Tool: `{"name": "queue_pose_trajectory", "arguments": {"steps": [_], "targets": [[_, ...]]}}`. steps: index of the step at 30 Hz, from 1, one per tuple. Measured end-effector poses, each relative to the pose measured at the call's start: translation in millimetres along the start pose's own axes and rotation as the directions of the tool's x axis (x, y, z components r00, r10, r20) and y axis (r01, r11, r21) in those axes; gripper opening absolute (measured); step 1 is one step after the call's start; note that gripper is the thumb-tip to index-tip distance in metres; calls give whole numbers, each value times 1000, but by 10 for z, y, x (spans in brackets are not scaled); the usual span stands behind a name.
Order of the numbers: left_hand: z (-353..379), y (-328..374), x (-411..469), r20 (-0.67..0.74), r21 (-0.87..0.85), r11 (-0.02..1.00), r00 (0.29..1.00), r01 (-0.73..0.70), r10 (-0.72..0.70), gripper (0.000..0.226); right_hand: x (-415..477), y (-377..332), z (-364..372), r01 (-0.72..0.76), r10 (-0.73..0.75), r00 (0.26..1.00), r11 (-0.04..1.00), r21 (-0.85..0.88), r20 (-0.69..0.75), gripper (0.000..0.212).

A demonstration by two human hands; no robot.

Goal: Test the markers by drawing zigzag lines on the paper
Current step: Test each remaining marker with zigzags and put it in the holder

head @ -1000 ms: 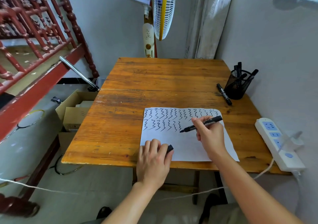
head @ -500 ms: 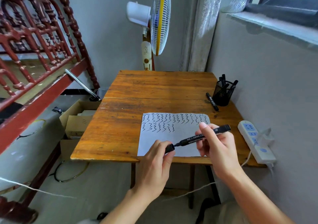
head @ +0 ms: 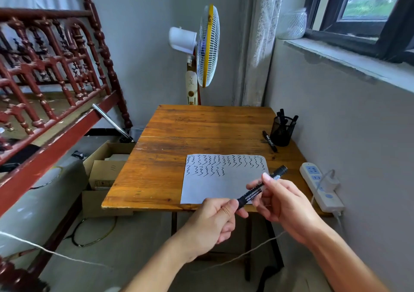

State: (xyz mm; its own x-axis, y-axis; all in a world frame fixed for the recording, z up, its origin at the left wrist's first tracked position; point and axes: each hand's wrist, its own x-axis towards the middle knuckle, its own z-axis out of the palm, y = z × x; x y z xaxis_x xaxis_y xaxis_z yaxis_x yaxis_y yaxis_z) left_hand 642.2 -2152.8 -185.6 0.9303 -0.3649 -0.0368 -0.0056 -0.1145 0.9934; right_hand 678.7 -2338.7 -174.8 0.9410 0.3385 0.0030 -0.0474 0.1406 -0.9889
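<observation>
**Holding a black marker over the table's near edge**

Printing on the marker [head: 261, 187] barrel is white but too small to read. The right hand [head: 283, 202] pinches the barrel between thumb and fingers, tilted up to the right; the left hand [head: 212, 222] is closed around its lower end, which is hidden. The paper [head: 215, 186], with two rows of black zigzags, lies on the wooden table [head: 179, 134]. A mesh pen holder [head: 282, 131] with markers, a loose marker [head: 270, 141] beside it and a power strip [head: 320, 186] sit by the grey wall.
</observation>
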Motion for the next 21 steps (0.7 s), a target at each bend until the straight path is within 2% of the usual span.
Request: {"name": "queue_pose_trajectory", "arguments": {"steps": [3, 6, 8, 11, 13, 16, 18, 20, 21], "targets": [[-12, 47, -24, 22, 14, 1000, 999, 26, -26, 35, -47, -60, -16, 23, -23, 998, 1000, 2, -54, 34], [37, 7, 0, -106, 327, 941, 987, -83, 124, 32, -61, -53, 49, 59, -64, 986, 998, -37, -154, 38], [83, -32, 33, -162, 541, 826, 944, -158, 287, 30, -54, -23, 79, 63, -61, 974, 998, -1, -219, 40], [98, -128, 99, -130, 792, 580, 875, -192, 467, 35, -34, 41, 78, 35, -18, 963, 998, 58, -268, 32], [68, -239, 191, -91, 861, 478, 872, -173, 481, 32, -1, 125, 46, 1, 11, 958, 999, 40, -288, 30], [13, -389, 367, -65, 906, 401, 892, -136, 447, 27, 112, 261, -41, -72, 47, 943, 995, -65, -329, 31], [-37, -500, 477, -84, 921, 378, 902, -92, 423, 34, 255, 293, -173, -91, 43, 917, 990, -103, -398, 27], [-96, -643, 577, -110, 941, 338, 916, -29, 385, 40, 462, 271, -405, -42, -34, 847, 990, -131, -530, 24], [-125, -712, 617, -112, 951, 309, 920, -11, 376, 40, 578, 236, -543, -13, -93, 791, 985, -170, -605, 23]]}}
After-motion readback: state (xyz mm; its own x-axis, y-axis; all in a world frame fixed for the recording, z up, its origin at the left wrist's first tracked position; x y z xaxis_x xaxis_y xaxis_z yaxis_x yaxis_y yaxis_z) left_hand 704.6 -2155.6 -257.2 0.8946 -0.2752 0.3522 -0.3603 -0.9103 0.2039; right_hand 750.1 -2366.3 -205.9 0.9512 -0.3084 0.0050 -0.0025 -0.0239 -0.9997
